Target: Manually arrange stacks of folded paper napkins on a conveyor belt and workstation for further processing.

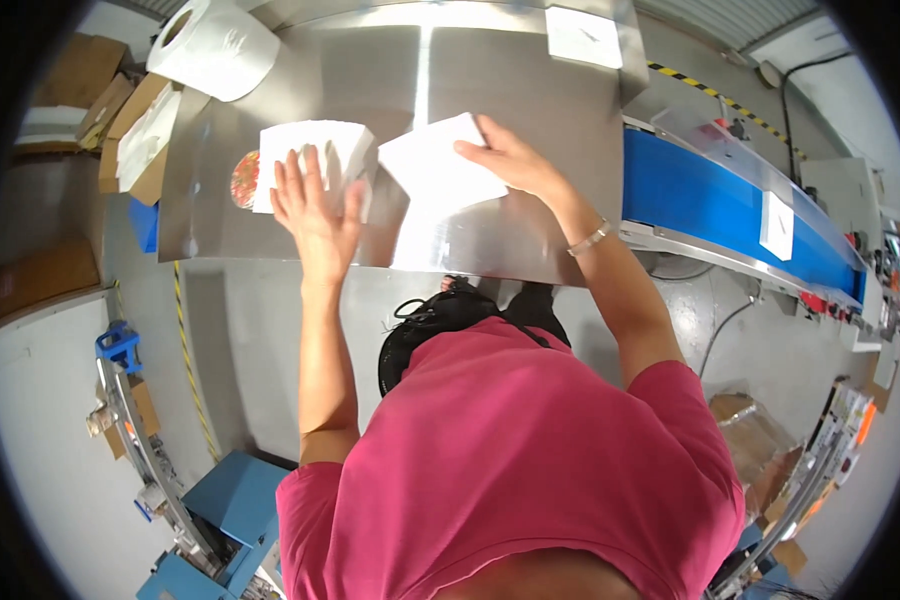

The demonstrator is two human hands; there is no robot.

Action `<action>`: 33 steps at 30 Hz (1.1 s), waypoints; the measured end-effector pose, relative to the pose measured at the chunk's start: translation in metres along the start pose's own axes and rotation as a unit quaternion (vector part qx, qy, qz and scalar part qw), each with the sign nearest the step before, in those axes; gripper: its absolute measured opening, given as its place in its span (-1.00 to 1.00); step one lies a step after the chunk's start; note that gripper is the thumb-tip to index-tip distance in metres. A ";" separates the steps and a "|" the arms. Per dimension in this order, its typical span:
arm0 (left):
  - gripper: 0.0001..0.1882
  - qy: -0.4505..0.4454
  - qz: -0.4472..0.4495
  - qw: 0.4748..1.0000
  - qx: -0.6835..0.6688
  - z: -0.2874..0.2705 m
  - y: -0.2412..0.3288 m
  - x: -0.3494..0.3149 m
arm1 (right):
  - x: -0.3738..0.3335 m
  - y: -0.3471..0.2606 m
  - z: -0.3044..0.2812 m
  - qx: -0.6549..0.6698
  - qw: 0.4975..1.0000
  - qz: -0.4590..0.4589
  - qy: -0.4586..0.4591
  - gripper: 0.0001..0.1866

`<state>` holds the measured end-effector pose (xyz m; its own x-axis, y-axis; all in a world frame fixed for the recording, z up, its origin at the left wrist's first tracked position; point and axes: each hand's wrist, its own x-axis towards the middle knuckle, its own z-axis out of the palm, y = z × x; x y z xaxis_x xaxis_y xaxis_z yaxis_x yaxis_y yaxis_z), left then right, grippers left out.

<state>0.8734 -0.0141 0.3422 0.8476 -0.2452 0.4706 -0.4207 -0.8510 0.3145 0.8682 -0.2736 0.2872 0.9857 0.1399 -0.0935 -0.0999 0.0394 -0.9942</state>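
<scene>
My left hand (315,205) lies with its fingers spread on a white stack of flat, paper-like pieces (345,145) on the steel table. A round, red-patterned thing (245,180) shows partly from under the stack's left edge. Just to the right, my right hand (510,158) grips a flat white square packet (440,165) by its right edge, the thumb on top and the other fingers around the far corner. Glare washes out the packet's surface, so I cannot tell whether it is a box or an envelope.
The steel table (530,90) carries a large white roll (215,50) at the far left and another white square piece (584,38) at the far right. A blue conveyor belt (685,185) adjoins on the right, bearing a white flat piece (776,226). Cardboard boxes (140,125) stand left.
</scene>
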 end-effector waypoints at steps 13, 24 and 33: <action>-0.70 0.035 -0.009 0.999 -0.016 0.009 -0.010 -0.002 | -0.140 -0.003 -0.189 -0.669 0.542 0.146 0.487 -0.30; -0.70 -0.013 0.014 0.998 -0.066 0.004 -0.005 0.007 | 0.063 -0.008 0.044 -0.253 0.951 -0.138 -0.113 -0.44; -0.56 -0.016 -0.019 0.999 0.024 -0.006 -0.027 0.007 | -0.032 0.037 -0.074 -0.085 0.984 0.052 0.151 -0.61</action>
<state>0.8884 0.0103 0.3419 0.8730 -0.2251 0.4327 -0.3718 -0.8813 0.2916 0.8430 -0.3496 0.2495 0.9694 -0.1663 -0.1806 -0.2029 -0.1290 -0.9707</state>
